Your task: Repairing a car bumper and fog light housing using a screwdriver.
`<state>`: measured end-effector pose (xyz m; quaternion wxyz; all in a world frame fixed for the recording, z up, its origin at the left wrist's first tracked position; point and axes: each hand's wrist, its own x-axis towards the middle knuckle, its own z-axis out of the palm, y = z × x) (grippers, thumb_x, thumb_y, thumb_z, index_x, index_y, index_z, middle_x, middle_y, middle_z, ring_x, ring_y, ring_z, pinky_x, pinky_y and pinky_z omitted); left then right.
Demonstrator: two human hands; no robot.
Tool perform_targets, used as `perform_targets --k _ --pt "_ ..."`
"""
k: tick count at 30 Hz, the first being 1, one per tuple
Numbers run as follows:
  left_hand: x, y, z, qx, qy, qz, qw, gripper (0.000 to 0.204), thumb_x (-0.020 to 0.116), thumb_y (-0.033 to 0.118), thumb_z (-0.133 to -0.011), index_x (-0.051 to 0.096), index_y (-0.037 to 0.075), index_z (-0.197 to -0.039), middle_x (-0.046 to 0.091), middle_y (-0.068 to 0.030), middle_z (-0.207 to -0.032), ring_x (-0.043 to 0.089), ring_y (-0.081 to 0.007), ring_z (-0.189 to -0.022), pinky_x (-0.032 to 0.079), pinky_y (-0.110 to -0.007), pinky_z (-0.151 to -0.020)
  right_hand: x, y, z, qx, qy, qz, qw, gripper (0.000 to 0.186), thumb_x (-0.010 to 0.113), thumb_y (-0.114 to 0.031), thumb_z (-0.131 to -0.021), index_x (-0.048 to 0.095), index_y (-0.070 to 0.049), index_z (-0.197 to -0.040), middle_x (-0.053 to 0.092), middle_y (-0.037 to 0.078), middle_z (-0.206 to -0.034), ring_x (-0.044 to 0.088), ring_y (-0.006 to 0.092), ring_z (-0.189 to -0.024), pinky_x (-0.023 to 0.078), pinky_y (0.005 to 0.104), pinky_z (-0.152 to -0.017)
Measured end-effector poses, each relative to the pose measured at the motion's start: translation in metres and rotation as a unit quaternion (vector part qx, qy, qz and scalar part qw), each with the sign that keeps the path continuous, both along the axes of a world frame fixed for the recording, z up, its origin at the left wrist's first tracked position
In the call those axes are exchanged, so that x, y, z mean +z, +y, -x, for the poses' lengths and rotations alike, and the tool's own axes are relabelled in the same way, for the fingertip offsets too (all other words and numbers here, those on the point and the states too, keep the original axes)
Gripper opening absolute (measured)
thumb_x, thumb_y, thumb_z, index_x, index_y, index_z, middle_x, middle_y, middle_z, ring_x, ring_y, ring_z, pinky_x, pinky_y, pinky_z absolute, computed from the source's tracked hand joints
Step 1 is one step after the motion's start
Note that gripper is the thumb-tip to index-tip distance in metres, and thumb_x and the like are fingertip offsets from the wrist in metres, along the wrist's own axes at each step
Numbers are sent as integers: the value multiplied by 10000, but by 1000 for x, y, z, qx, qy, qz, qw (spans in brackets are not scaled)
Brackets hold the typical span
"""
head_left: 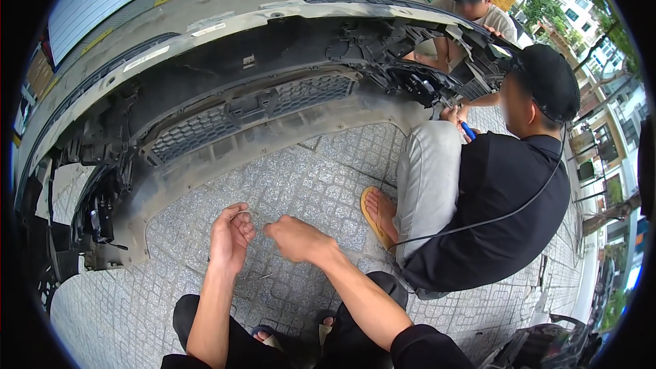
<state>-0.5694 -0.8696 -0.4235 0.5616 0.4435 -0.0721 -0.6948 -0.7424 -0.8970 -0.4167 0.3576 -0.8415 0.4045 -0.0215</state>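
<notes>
L hand [231,236]: fingers half curled, thin pale strip [244,212] at the tips, can't tell if clamped on it. R hand [297,238] just beside, fingers curled together; can't tell what's in them. Both above pavement [321,171], nr lower edge of car bumper [198,75]. Co-worker [509,205] squats at bumper's R end w/ blue tool [467,130].

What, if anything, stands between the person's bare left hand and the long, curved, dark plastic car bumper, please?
Nothing visible does: between the bare left hand and the near edge of the curved car bumper, the picture shows only grey, patterned stone paving.
</notes>
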Motion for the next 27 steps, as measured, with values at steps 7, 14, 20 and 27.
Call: perform_targets --k 7,14,20,27 --pt "3 0 -2 6 -15 -2 1000 196 520 190 -928 557 27 -1033 534 -2 -731 461 -102 -625 406 -255 -596 16 -5 -7 32 24 -14 999 170 669 -139 -786 683 16 -853 668 219 -817 669 388 -852 533 468 -770" --pt "1 3 -5 -5 -30 6 1000 216 496 208 -944 533 33 -1065 527 7 -735 473 -100 -629 423 -251 -604 3 0 -7 52 52 -28 997 191 631 -61 -782 693 13 -947 676 236 -918 670 396 -894 539 465 -784" --pt "1 2 -3 0 -24 10 1000 204 512 188 -932 565 23 -1042 564 -2 -734 501 -103 -625 434 -256 -606 10 4 -7 21 67 -30 997 264 575 31 -772 678 6 -1014 676 229 -945 674 386 -913 548 458 -768" --pt "5 4 -2 4 -25 13 1000 206 512 186 -935 567 20 -1044 564 -2 -734 503 -105 -627 438 -260 -608 12 8 -6 46 61 -29 997 350 558 92 -759 640 17 -1092 663 242 -954 669 392 -927 551 461 -784"
